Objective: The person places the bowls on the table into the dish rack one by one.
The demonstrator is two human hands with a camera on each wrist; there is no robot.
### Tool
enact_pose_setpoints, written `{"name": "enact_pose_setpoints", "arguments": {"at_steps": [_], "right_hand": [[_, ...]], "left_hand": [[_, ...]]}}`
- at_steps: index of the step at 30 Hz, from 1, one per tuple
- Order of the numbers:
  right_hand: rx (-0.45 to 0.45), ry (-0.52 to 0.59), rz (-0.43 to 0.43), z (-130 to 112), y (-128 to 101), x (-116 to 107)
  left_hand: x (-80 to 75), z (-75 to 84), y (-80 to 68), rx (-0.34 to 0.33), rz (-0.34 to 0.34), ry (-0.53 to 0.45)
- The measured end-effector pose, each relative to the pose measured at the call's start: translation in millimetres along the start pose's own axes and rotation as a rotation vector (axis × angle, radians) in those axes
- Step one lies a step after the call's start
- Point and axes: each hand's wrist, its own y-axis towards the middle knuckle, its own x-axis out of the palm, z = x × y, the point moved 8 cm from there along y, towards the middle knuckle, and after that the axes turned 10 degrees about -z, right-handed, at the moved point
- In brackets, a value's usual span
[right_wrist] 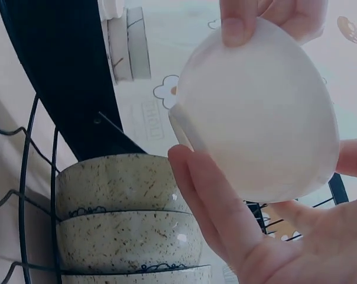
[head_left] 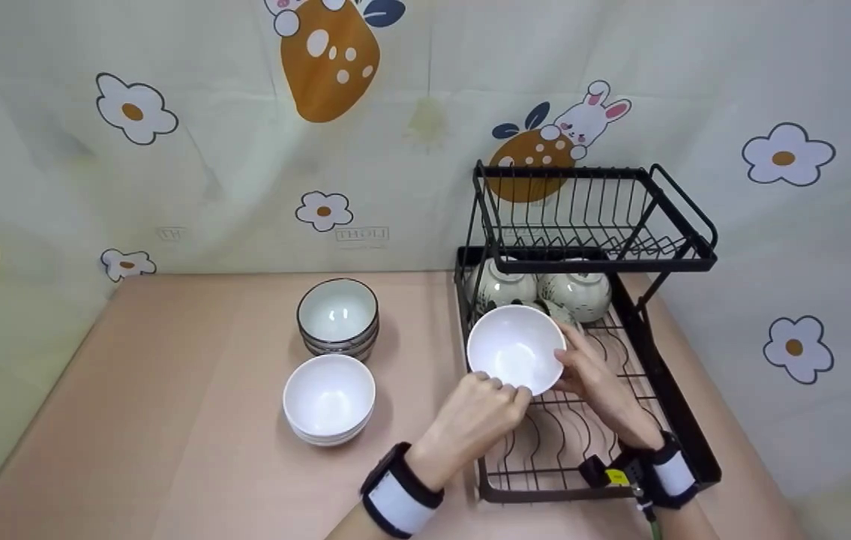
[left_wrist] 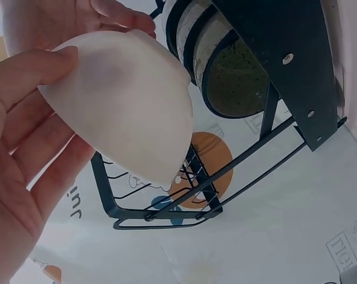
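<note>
Both hands hold one white bowl [head_left: 516,349] over the lower tier of the black dish rack [head_left: 676,409]. At the near rim, my left hand [head_left: 481,412] pinches the bowl, with the knuckles turned up. My right hand [head_left: 599,386] grips its right side, thumb over the rim. The bowl's mouth faces the head camera. In the right wrist view, fingers of the right hand lie against the outside of the bowl [right_wrist: 258,112]. Several speckled bowls [right_wrist: 125,183] stand on edge in the rack beyond it, partly hidden in the head view.
Left of the rack, a stack of white bowls [head_left: 329,397] sits on the table [head_left: 193,420]. Behind it stands a stack of dark-rimmed, pale bowls [head_left: 338,311]. The rack's upper tier [head_left: 575,225] overhangs the back of the lower one. A patterned cloth [head_left: 230,150] hangs behind.
</note>
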Motion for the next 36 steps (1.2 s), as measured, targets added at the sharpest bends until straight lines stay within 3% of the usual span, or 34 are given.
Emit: {"name": "enact_pose_setpoints", "arguments": {"at_steps": [6,13,16,20,27,31,36], "right_hand": [[0.025,0.030,0.097,-1,-2,-8],[0.003,0.017,0.193,-5,-8,-28],[-0.019,-0.016,0.224,-8,-12,-38],[-0.028,-0.085,0.272,-11,-18,-52],[0.003,-0.159,0.430,-13,-28,-76],[0.031,-0.309,0.524,-16,-36,-89],[0.065,-0.501,0.659,-21,-44,-102]], "left_hand": [[-0.5,-2.5,0.8,-0.028,-0.017,-0.055],[-10.3,-13.7,-1.2,-0.131,0.105,-0.117],[-7.9,-19.0,-2.2,-0.190,0.104,-0.134],[8.6,-23.3,-2.1,-0.259,-0.016,-0.167],[42.6,-23.9,-5.1,-0.342,-0.256,-0.194],[54.0,-23.2,-7.8,-0.360,-0.353,-0.253],[59.4,-22.2,-8.7,-0.362,-0.418,-0.281]]}}
